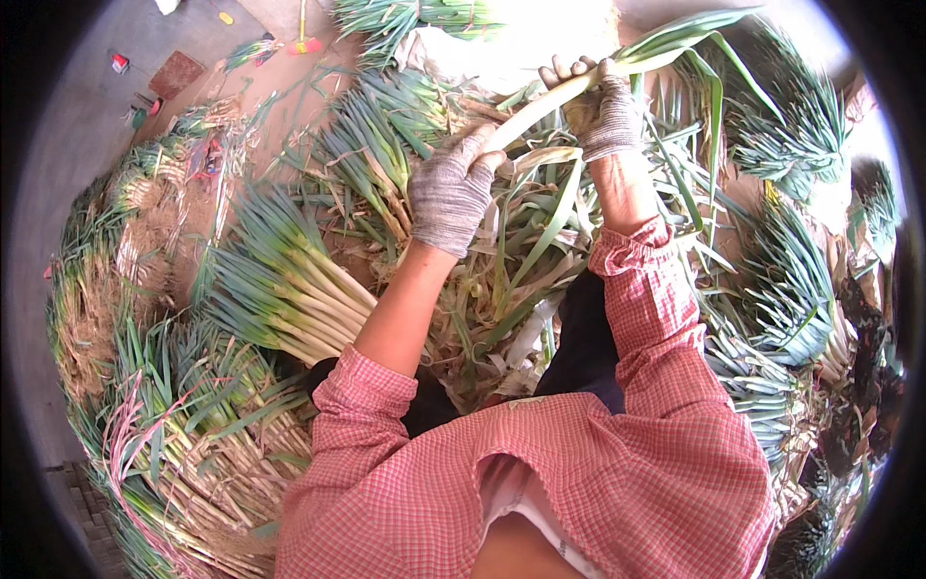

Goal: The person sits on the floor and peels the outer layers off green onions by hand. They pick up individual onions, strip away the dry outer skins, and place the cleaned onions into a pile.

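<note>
A long green onion (pixel 546 103) with a white stalk slants upward between my two hands. My left hand (pixel 452 184), in a grey knitted glove, is closed on the lower end of its stalk. Farther up, where the leaves begin, my right hand (pixel 604 108) in a like glove grips it, the thumb and some fingertips showing. The onion's green leaves (pixel 680 40) spread to the upper right, some hanging down past my right wrist. Stripped leaves and husks (pixel 535 231) lie in a heap below my hands. A laid-out bundle of cleaned green onions (pixel 311 289) rests beside my left forearm.
Untrimmed green onions with roots (pixel 217 463) are piled at the lower left. More bundles (pixel 788 289) line the right side, with another bunch (pixel 369 152) beyond my left hand. Pink ties (pixel 123 449) lie on the left pile. A reddish square board (pixel 176 74) is on the floor.
</note>
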Tool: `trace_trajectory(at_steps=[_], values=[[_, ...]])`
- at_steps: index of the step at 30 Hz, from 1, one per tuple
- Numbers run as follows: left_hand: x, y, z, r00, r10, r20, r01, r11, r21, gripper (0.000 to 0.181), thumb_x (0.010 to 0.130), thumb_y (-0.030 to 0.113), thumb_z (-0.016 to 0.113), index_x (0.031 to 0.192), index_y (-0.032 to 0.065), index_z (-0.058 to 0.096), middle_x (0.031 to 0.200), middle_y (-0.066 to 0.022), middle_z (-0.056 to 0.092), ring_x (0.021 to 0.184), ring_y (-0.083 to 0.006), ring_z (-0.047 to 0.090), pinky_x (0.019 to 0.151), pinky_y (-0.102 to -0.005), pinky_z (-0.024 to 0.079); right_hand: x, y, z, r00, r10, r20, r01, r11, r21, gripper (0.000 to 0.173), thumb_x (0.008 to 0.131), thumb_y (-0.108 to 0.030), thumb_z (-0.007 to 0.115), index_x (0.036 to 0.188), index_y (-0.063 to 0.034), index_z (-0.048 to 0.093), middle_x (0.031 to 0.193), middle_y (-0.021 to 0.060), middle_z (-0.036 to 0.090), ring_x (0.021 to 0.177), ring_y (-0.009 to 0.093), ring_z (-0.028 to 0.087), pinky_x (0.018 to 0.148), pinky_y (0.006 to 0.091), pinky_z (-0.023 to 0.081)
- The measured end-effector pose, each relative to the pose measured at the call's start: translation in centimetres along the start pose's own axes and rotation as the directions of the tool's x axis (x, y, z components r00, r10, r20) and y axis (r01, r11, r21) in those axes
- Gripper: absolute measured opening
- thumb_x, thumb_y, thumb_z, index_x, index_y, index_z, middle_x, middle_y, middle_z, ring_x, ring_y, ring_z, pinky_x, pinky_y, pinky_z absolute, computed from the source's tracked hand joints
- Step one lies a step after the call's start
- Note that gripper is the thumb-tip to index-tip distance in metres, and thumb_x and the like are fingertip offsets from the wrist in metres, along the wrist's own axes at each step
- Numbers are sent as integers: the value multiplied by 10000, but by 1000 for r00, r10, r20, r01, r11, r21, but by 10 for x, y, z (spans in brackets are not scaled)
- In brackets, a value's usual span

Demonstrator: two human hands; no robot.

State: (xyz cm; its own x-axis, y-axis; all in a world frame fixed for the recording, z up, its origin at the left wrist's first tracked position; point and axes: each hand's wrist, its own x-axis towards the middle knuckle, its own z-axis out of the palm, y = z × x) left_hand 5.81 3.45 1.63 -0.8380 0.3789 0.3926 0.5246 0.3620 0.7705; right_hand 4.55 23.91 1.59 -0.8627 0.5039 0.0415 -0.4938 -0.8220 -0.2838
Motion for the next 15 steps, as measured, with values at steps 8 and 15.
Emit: trace_trajectory(at_steps=[8,15], values=[[1,-4,7,975,99,-201,-60,979,192,86,798,60,624,869,17,603,939,-114,632,821,-214,613,750,-298,481,-2,8,-5,990,-31,-141,14,993,-120,201,881,-145,523,980,22,474,860,146,539,869,319,592,828,514,500],[-23,1,-10,961,104,-255,-169,953,-250,86,854,93,545,900,20,542,878,-57,592,829,-130,554,731,-270,456,7,0,-6,976,-120,-180,105,990,-91,239,875,-119,504,1058,23,447,912,170,509,815,294,571,827,484,486]])
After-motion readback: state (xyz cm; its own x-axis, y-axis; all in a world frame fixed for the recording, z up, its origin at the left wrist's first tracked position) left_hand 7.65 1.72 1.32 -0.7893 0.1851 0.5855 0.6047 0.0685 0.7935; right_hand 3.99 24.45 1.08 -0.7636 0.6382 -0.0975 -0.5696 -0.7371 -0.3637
